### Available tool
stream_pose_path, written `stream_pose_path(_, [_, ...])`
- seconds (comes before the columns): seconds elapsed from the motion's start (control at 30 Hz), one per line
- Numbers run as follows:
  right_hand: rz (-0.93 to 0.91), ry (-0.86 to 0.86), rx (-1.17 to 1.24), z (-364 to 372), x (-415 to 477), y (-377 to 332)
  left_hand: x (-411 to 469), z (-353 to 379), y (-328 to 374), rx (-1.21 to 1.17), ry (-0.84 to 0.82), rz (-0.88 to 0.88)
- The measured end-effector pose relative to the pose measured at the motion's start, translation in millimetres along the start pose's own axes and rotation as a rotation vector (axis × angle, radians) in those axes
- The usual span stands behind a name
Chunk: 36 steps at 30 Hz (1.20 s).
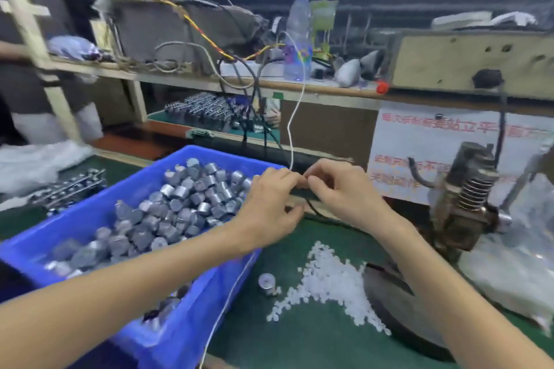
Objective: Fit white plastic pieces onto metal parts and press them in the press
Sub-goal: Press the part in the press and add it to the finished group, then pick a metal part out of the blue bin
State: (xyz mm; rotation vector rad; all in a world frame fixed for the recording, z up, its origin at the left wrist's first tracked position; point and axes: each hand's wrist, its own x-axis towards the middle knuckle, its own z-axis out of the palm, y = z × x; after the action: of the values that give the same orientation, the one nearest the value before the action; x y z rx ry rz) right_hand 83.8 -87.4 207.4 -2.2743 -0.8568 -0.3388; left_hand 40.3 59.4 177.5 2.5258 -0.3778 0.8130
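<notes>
Seemingly much remains: metal parts (180,207) heap the blue bin (186,323), white plastic pieces (326,281) lie piled on the table (299,344), 1 metal part (266,283) beside them. Left hand (269,204) and right hand (344,192) meet curled, fingertips together; what they pinch I cannot tell. The press (467,198) stands to the right.

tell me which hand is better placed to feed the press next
Right, probably: the right hand sits nearer the press on that side, while the left hand hovers by the blue bin.
</notes>
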Motion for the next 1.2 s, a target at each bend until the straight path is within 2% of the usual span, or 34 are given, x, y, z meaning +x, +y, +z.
stream_pose_path(0.17, [-0.126, -0.255, -0.023, 82.2, 46.1, -45.4, -37.0, -36.6, -80.6, 0.187, -0.115, -0.236])
stream_pose_path(0.23, [-0.165, -0.359, -0.036, 109.7, 57.6, -57.9, -50.5, -47.2, -105.9, 0.281, -0.23, -0.328])
stream_pose_path(0.33, [-0.169, -0.593, -0.083, 144.2, 69.6, -69.8, -68.5, -55.9, -132.0, 0.414, -0.497, -0.455])
stream_pose_path(0.47, [-0.098, -0.932, -0.188, 179.2, 78.1, -71.3, -80.5, -50.9, -152.5, 0.408, -0.986, -0.55])
stream_pose_path(0.53, [-0.054, -0.987, -0.201, 191.4, 80.7, -69.4, -76.5, -47.0, -160.5, 0.342, -1.077, -0.587])
stream_pose_path(0.63, [-0.034, -0.992, -0.255, 203.1, 83.2, -64.6, -65.2, -36.6, -163.2, 0.325, -1.07, -0.543])
stream_pose_path(0.77, [-0.014, -0.953, -0.318, 210.2, 82.2, -55.1, -59.8, -14.7, -160.4, 0.527, -1.141, -0.434])
stream_pose_path(0.9, [-0.015, -0.926, -0.295, 213.6, 83.5, -50.9, -63.2, -8.6, -162.5, 0.662, -1.162, -0.364])
stream_pose_path(0.97, [-0.009, -0.858, -0.244, 213.2, 83.2, -52.7, -63.8, -11.7, -158.6, 0.659, -1.135, -0.366])
stream_pose_path(1.07, [-0.007, -0.689, -0.138, 203.5, 83.0, -57.3, -58.8, -28.7, -147.5, 0.587, -1.025, -0.419])
stream_pose_path(1.2, [0.019, -0.408, 0.093, 165.1, 85.8, -56.7, -51.2, -67.2, -127.0, 0.358, -0.694, -0.423])
